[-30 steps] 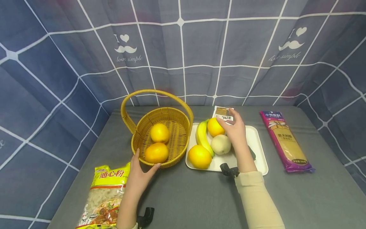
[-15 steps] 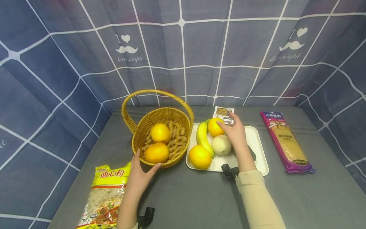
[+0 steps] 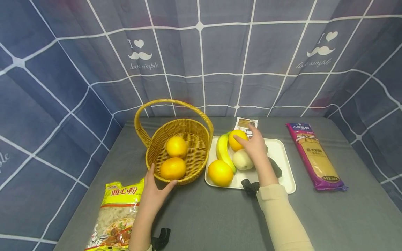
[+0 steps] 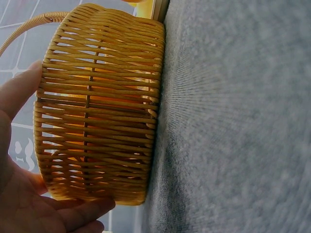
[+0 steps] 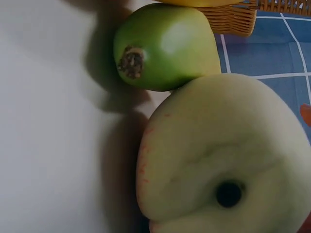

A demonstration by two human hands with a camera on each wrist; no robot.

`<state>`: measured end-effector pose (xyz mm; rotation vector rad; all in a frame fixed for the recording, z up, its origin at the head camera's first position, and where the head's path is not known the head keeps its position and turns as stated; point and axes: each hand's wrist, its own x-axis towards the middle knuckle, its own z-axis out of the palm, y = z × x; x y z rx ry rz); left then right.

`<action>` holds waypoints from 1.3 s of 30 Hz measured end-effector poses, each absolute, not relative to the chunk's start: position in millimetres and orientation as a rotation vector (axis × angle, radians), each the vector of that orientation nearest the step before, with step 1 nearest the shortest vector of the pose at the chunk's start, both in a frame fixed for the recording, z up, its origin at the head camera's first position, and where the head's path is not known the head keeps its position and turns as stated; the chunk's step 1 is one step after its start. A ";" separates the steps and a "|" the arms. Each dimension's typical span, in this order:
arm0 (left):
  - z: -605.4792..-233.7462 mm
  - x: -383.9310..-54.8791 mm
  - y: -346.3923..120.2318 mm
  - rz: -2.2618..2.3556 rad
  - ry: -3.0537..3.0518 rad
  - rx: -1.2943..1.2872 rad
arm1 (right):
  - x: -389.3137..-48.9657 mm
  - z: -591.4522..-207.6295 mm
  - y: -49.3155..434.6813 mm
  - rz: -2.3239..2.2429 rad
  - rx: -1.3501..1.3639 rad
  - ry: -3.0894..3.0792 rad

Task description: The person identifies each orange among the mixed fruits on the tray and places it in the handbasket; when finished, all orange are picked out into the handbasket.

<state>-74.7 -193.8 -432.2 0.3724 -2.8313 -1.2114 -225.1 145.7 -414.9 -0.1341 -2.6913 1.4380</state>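
Observation:
My left hand (image 3: 154, 198) holds the wicker basket (image 3: 201, 167) at its near left, thumb on the front rim and fingers along the outer wall. Inside sit two orange fruits, one round (image 3: 176, 146) and one broader (image 3: 173, 168). Over the white tray (image 3: 284, 153), my right hand (image 3: 255, 146) has its thumb overlapping the back orange (image 3: 237, 139), with the fingers spread just right of it. A banana (image 3: 223, 148), a front orange (image 3: 220, 173) and a pale, peach-like fruit (image 3: 242, 159) share the tray. The right wrist view shows the pale fruit's dark hole, close up.
A dark green oblong thing (image 3: 275, 168) lies on the tray, partly behind the right arm. Left of the left arm is a yellow bag of pasta (image 3: 116, 212). A purple spaghetti pack (image 3: 315, 155) lies at right, and a small packet (image 3: 245, 124) behind the tray.
My right hand has shifted slightly left and down, its thumb now farther over the back orange. The left hand stays on the basket.

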 end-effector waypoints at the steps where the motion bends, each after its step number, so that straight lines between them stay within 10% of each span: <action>1: -432.4 -74.7 -194.0 -1.217 -2.832 0.374 | -226.5 -415.1 144.9 1.419 -0.122 -2.699; 39: -430.7 -73.8 -192.1 -1.197 -2.838 0.377 | -238.1 -434.2 140.9 1.395 -0.097 -2.811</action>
